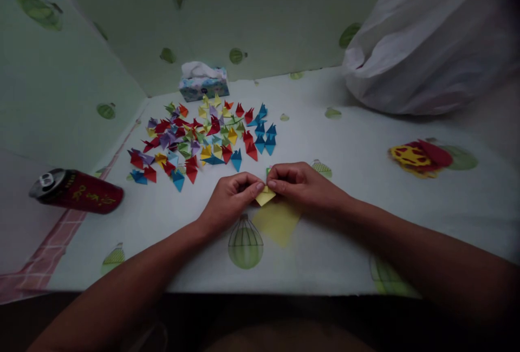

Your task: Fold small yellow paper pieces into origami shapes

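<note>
Between my two hands is a small folded piece of yellow origami paper (265, 197), its pointed corner facing me. My left hand (235, 195) pinches its left side with thumb and forefinger. On the other side, my right hand (303, 183) grips the upper right part, the fingertips of both hands nearly meeting. A flat yellow paper sheet (280, 225) lies on the table just below the hands. Something small and green peeks out behind the right fingers, mostly hidden. Beyond my hands spreads a crowd of folded paper cranes (195, 138) in red, blue, yellow, green and purple.
A red drink can (81, 191) stands at the left. A patterned tissue box (204, 86) is against the back wall. At the back right sits a large white plastic bag (422, 54), with a red and yellow cut-out item (418, 158) in front. The tablecloth (170, 254) has balloon prints.
</note>
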`<control>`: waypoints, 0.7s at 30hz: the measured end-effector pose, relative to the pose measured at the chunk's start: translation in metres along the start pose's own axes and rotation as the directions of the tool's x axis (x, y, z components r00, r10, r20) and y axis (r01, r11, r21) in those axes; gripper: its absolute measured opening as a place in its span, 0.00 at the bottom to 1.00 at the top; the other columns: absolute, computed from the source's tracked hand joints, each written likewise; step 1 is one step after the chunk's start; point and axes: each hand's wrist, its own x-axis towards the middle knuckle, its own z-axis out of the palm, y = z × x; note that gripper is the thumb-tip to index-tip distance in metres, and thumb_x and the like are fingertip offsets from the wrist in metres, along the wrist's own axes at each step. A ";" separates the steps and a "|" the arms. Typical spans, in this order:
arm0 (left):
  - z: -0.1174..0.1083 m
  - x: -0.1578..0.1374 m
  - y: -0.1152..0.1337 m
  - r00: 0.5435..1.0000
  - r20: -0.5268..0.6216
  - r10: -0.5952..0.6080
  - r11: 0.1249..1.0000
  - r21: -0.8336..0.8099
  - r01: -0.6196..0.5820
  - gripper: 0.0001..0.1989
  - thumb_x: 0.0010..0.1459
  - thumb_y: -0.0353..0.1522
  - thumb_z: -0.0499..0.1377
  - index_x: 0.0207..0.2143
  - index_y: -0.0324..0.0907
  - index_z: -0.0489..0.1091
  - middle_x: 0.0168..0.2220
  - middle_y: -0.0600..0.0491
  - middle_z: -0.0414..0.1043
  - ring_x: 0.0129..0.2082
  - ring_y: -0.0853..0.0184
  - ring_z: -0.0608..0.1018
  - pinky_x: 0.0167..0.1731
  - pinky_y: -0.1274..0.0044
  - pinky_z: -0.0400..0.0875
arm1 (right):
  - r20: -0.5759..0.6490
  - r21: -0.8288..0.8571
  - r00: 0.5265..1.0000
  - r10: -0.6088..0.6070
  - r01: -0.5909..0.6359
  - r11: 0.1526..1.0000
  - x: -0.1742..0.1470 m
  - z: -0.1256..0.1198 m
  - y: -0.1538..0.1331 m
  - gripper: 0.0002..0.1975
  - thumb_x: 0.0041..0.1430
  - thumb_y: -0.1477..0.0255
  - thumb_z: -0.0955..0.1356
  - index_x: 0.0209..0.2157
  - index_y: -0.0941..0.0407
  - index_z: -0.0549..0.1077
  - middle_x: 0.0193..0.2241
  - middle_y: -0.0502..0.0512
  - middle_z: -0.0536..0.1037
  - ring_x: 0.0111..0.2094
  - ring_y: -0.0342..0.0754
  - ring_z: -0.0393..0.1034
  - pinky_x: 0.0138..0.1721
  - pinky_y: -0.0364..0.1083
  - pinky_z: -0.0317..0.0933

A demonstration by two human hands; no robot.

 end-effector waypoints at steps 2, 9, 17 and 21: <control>0.000 0.000 0.000 1.000 0.007 -0.003 1.000 0.000 0.003 0.12 0.57 0.39 0.64 0.31 0.37 0.75 0.26 0.55 0.73 0.26 0.73 0.74 0.28 0.81 0.67 | -0.001 0.003 1.000 0.002 -0.002 1.000 0.000 0.000 0.000 0.12 0.57 0.63 0.67 0.26 0.58 0.69 0.23 0.49 0.67 0.25 0.42 0.58 0.25 0.42 0.52; 0.001 0.001 0.001 1.000 0.001 -0.011 1.000 0.021 0.011 0.11 0.57 0.38 0.64 0.31 0.37 0.75 0.26 0.55 0.73 0.26 0.73 0.73 0.28 0.81 0.67 | -0.006 -0.068 1.000 -0.019 0.019 0.998 0.002 -0.001 0.003 0.11 0.56 0.64 0.66 0.27 0.58 0.70 0.23 0.50 0.68 0.25 0.42 0.59 0.25 0.42 0.51; 0.001 0.001 0.000 1.000 -0.004 -0.007 1.000 0.024 0.007 0.12 0.56 0.39 0.64 0.30 0.38 0.75 0.25 0.56 0.73 0.25 0.73 0.73 0.28 0.81 0.66 | -0.021 -0.105 0.999 -0.030 0.028 0.994 0.002 0.000 0.004 0.10 0.56 0.67 0.66 0.26 0.58 0.70 0.21 0.48 0.66 0.23 0.40 0.58 0.24 0.42 0.50; 0.000 0.002 0.001 1.000 -0.001 -0.004 1.000 0.026 0.004 0.12 0.57 0.39 0.64 0.30 0.38 0.75 0.25 0.56 0.73 0.25 0.73 0.73 0.28 0.81 0.67 | -0.048 -0.133 0.997 -0.063 0.056 0.990 0.001 0.002 0.004 0.10 0.56 0.67 0.66 0.25 0.58 0.69 0.22 0.49 0.67 0.24 0.41 0.58 0.25 0.42 0.50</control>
